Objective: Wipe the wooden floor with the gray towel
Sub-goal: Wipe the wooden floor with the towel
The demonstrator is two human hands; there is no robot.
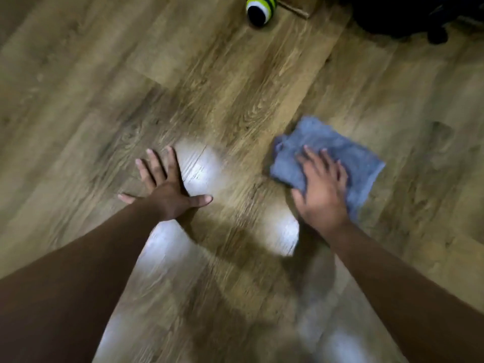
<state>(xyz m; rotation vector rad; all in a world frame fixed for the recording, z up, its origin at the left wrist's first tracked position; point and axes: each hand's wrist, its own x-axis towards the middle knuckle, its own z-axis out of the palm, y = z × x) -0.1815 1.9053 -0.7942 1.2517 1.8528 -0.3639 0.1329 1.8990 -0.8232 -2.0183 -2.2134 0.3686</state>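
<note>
Whole shot is pretty smeared with motion blur, so fine detail is hard to call. The left hand (167,191) is lying flat on the floor (110,82) with all five fingers spread wide, palm down, holding nothing. It's sitting roughly mid-floor in this view, just left of a bright glare patch that's washing out the wood grain there.

The right hand (323,191) is pressing down on the towel (337,153), fingers spread and laid over the cloth rather than curled around it, so it's pinning it flat, not gripping a bunch. The thumb edge is hanging off the towel's near-left side, and I can't tell if it's touching the boards. The hand is covering the towel's near corner, so that part is hidden. The towel itself is looking folded or bunched into a rough square, blue-gray, lying on the floor right of centre and well apart from the left hand. Its left edge is rumpled up a bit, though the blur makes the folds tough to read.

Both forearms are coming in from the bottom corners and getting cut off by the frame.

Up at the far edge there's a striped thing (259,9) in black, white and neon green, cut off at the top, so I can't say what it is. The far right corner is holding something dark (408,14), too shadowy and cropped to make out.
</note>
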